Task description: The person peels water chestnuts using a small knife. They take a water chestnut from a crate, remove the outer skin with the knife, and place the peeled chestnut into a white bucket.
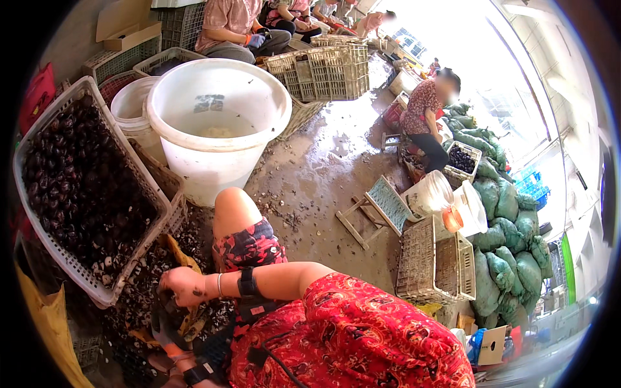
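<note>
My right hand [184,286] is bare and closed in a fist, with a band and a black strap along its forearm. What it grips, if anything, is hidden. Just below it, my left hand [167,331] wears a dark glove with an orange cuff. Its fingers look curled up against the right hand, around something too dark to make out. Beside both hands a white perforated crate [165,213] leans at a tilt, full of dark, glossy, rounded shells [84,174] that look like snails. Shell bits [139,304] lie scattered beneath my hands.
A big white tub [213,161] with some liquid stands ahead, beside a smaller white bucket [132,107]. On the wet floor are a folding stool [388,204] and an openwork crate [420,265]. Green sacks [498,258] line the right. A seated person [424,116] and others work farther off.
</note>
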Demonstrator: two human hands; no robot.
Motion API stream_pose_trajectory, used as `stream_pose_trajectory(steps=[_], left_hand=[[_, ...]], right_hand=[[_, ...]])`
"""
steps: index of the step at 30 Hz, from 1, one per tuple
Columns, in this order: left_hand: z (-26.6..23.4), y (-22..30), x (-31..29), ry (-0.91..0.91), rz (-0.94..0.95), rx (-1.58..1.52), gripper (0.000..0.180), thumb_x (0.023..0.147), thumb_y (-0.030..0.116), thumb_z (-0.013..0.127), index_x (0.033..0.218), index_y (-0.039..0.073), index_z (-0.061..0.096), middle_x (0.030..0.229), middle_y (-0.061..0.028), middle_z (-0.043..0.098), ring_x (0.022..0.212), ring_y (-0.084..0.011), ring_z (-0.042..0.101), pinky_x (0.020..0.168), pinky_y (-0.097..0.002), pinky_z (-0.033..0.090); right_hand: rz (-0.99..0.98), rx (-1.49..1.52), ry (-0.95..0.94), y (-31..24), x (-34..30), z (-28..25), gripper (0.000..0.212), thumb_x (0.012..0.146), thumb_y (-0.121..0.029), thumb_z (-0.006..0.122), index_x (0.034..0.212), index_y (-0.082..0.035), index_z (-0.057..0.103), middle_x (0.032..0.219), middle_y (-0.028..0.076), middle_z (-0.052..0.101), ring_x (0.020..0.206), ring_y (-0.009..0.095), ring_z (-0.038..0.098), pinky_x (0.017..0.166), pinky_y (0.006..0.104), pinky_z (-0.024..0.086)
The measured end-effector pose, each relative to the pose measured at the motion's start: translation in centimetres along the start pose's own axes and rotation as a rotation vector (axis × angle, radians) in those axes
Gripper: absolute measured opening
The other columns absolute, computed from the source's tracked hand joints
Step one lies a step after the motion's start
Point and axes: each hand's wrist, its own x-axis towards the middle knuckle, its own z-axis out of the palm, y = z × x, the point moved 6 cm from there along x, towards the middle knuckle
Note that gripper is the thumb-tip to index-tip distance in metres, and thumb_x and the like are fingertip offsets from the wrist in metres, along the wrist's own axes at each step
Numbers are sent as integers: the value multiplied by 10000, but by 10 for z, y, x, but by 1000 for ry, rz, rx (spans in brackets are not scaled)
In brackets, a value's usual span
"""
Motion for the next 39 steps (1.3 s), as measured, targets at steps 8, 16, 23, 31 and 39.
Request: stream_pose_trajectory(steps=[8, 16, 23, 31, 39], left_hand=[[-12, 4, 14, -91, 309, 50, 384, 872, 157, 578, 1220, 5, 526, 1141, -101, 585, 953, -201, 568, 807, -322, 467], [-31, 4, 9, -89, 495, 292, 376, 883, 140, 545, 1236, 13, 521, 1167, -132, 576, 952, -212, 575, 801, -328, 490], [-80, -35, 36, 132, 308, 326, 393, 889, 188, 550, 1217, -24, 515, 1108, -143, 585, 950, -240, 568, 815, -362, 479], [2, 27, -27, -15, 510, 186, 372, 852, 141, 587, 1170, -47, 538, 1176, -150, 558, 955, -235, 576, 816, -352, 469], [-29, 25, -8, 0, 461, 233, 299, 859, 64, 538, 1138, -36, 581, 1107, -72, 601, 927, -141, 548, 842, -246, 425]], right_hand=[[90, 391, -57, 0, -2, -15, 399, 677, -271, 757, 717, 41, 510, 516, 149, 410, 501, 267, 318, 482, 371, 376], [55, 345, -118, 6, 5, 0, 353, 691, -226, 749, 700, 46, 524, 532, 129, 430, 496, 176, 363, 480, 347, 373], [-66, 512, -92, -5, 1, 1, 366, 692, -236, 762, 710, 55, 540, 546, 122, 452, 513, 170, 427, 500, 346, 391], [-80, 393, -17, -21, -15, -47, 404, 657, -267, 780, 778, 53, 566, 586, 180, 529, 526, 232, 537, 495, 364, 420], [112, 251, -338, -53, -8, -47, 353, 679, -166, 640, 980, 18, 616, 772, 179, 633, 720, 163, 603, 640, 343, 481]])
